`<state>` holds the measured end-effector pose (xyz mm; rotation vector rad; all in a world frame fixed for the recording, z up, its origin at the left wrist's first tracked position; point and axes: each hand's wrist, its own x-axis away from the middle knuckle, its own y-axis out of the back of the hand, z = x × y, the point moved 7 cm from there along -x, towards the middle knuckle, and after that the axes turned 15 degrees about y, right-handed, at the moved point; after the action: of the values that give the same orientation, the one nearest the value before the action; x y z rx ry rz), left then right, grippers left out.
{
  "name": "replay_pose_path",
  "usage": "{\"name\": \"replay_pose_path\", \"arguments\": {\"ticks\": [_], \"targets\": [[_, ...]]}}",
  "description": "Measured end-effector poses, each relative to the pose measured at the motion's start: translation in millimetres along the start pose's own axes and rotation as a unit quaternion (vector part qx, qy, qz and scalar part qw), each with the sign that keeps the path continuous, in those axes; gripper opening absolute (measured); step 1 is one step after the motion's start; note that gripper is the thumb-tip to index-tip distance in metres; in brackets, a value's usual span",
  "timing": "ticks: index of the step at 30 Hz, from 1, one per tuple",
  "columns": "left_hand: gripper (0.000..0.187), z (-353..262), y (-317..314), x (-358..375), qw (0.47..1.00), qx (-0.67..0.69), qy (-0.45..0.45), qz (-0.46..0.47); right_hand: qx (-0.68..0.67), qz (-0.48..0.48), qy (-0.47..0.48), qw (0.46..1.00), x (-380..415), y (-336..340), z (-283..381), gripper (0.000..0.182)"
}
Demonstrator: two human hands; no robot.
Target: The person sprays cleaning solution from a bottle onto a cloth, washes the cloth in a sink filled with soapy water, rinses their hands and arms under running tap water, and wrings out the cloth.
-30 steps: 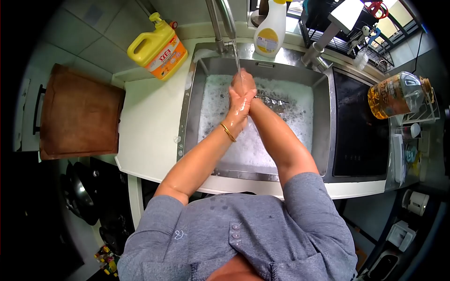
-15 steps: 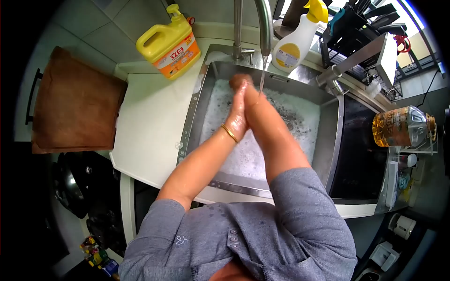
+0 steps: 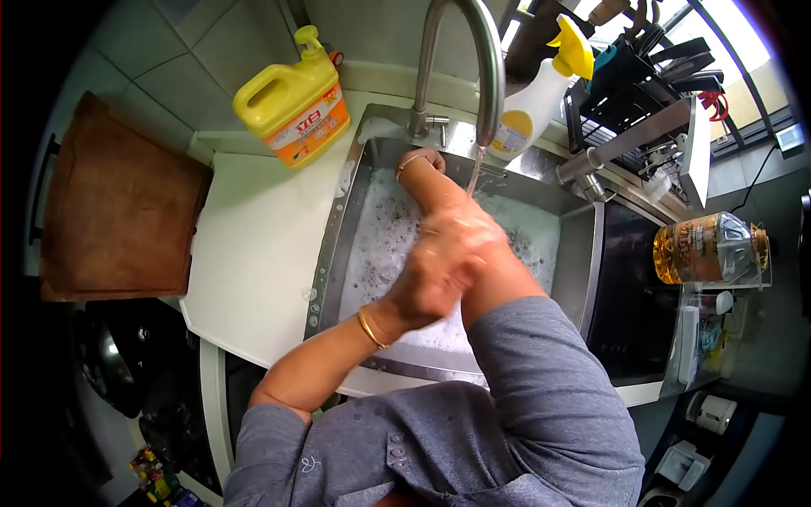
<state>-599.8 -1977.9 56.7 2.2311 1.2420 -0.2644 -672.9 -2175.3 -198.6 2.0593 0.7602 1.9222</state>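
Note:
My left hand [image 3: 443, 266], blurred by motion and with a gold bangle at its wrist, is wrapped round my wet right forearm [image 3: 498, 283]. My right hand [image 3: 429, 159] is at the far side of the sink, left of the running water [image 3: 476, 171]. It looks small and foreshortened, its fingers curled in, with nothing visible in them; a thin bracelet [image 3: 407, 164] circles that wrist. Below both arms, the steel sink [image 3: 579, 245] holds foamy water [image 3: 372, 245]. The curved tap [image 3: 492, 84] pours a stream beside my right forearm.
A yellow pump jug [image 3: 296, 106] stands on the white counter [image 3: 241, 228], left of the tap. Right of it are a spray bottle [image 3: 536, 106] and a black rack [image 3: 621, 89] of utensils. A brown board [image 3: 118, 203] leans far left; an oil bottle [image 3: 701, 248] is at the right.
My left hand has moved from near the right wrist down along the forearm toward the elbow. The right arm stays stretched over the sink, and the view has shifted slightly.

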Motion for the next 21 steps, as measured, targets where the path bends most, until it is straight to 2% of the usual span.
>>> {"name": "replay_pose_path", "arguments": {"ticks": [1,2,4,7,10,11,13,14,15,18,19,20,21], "targets": [[0.022,-13.3,-0.8,-10.3,0.999,0.037,-0.021,0.021,0.014,0.03,0.003,0.999,-1.5,-1.1,5.4,0.02],[0.021,-1.5,-1.9,-17.7,0.998,0.052,0.008,0.031,0.032,0.061,0.007,0.998,-4.0,-3.8,13.9,0.023],[0.023,25.8,9.8,-28.1,0.998,0.003,-0.052,-0.035,0.035,0.146,0.014,0.989,-44.2,-19.0,24.9,0.027],[0.026,103.6,-1.4,-44.5,0.993,-0.018,0.07,0.098,0.051,0.093,0.111,0.988,-48.6,-30.1,43.0,0.025],[0.025,26.3,-14.7,-33.4,0.991,0.044,-0.055,0.116,0.07,0.04,0.209,0.974,-48.1,-27.8,48.0,0.024],[0.024,4.0,-20.3,-29.5,0.988,0.029,-0.056,0.141,0.072,0.024,0.236,0.969,-49.5,-26.8,49.1,0.024],[0.021,4.4,-30.3,-26.5,0.987,-0.006,-0.098,0.128,0.065,-0.008,0.263,0.962,-50.6,-29.2,45.4,0.024],[0.021,25.7,-32.3,-32.4,0.986,0.056,-0.114,0.111,0.056,-0.026,0.274,0.96,-38.4,-28.9,44.7,0.024],[0.022,51.3,-29.2,-42.4,0.993,-0.004,-0.074,0.088,0.037,-0.047,0.28,0.958,-35.8,-27.9,39.9,0.025],[0.023,123.6,-20.1,-54.6,0.989,-0.14,0.005,0.048,-0.106,-0.11,0.304,0.94,-36.9,-35.7,20.6,0.026],[0.025,129.3,-25.5,-57.1,0.99,-0.124,0.027,0.062,-0.201,-0.128,0.315,0.919,-35.6,-39.8,9.5,0.026],[0.026,131.6,-35.5,-55.8,0.99,-0.11,0.052,0.077,-0.328,-0.136,0.327,0.876,-34.9,-45.5,-3.9,0.026],[0.027,125.9,-43.4,-56.1,0.98,-0.115,0.12,0.112,-0.454,-0.14,0.338,0.812,-32.3,-50.7,-16.3,0.027]]}}
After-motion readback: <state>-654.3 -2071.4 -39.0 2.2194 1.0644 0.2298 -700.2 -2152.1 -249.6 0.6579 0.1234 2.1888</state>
